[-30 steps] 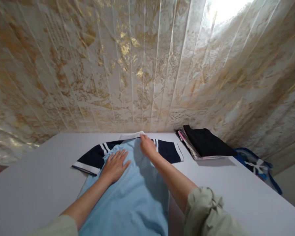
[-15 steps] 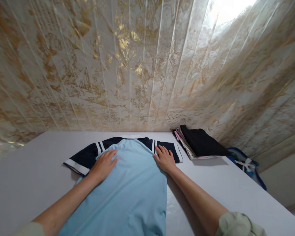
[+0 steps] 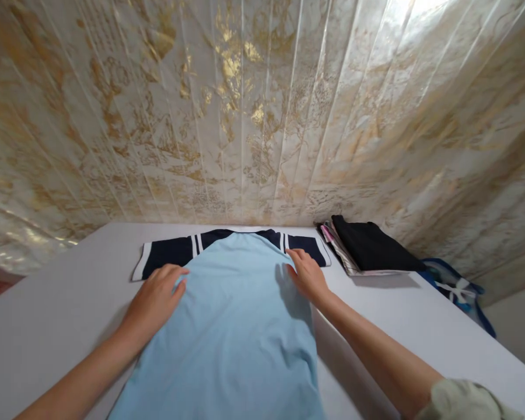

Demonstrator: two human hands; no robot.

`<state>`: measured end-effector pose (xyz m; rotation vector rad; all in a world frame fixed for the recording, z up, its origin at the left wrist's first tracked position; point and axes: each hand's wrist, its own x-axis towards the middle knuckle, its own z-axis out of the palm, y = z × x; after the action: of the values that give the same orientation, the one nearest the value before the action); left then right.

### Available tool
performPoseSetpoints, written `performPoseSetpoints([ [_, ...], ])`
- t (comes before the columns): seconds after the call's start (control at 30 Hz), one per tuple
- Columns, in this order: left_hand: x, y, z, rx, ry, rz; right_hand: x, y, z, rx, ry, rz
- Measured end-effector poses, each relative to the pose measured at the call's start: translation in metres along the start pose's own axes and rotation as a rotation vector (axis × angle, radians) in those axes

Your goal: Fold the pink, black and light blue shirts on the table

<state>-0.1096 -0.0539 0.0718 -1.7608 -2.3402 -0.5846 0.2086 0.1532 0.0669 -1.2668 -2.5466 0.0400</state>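
A light blue T-shirt (image 3: 240, 303) with navy sleeves lies spread on the white table, its neckline toward the wall. White stripes cross the sleeves, and white bands edge their cuffs. My left hand (image 3: 160, 291) rests at the shirt's left edge, just below the left sleeve (image 3: 168, 254), fingers stretched out and thumb apart. Over the right edge, near the right sleeve (image 3: 310, 245), my right hand (image 3: 308, 277) is slightly raised with loosely bent fingers; its shadow falls on the blue cloth. The shirt's lower end runs out of view.
On the white table (image 3: 52, 303), a stack of folded clothes with a black garment (image 3: 376, 245) on top stands at the back right. Beyond the right edge is a blue-trimmed bag (image 3: 459, 289). A gold-patterned curtain (image 3: 245, 116) hangs behind.
The left sleeve has gone from slanting downward to lying nearly straight out. My left hand has moved left to the shirt's edge; my right hand has lifted off the right sleeve. The view has shifted slightly.
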Motion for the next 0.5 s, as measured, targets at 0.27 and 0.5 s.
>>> performPoseSetpoints([
  [0.27,-0.071,0.004,0.038,-0.065,-0.028,0.02,-0.112,0.0,-0.02,0.591,-0.218,0.25],
  [0.5,-0.07,0.014,0.038,0.023,-0.041,-0.002,-0.141,-0.041,-0.038,1.398,-0.417,0.499],
])
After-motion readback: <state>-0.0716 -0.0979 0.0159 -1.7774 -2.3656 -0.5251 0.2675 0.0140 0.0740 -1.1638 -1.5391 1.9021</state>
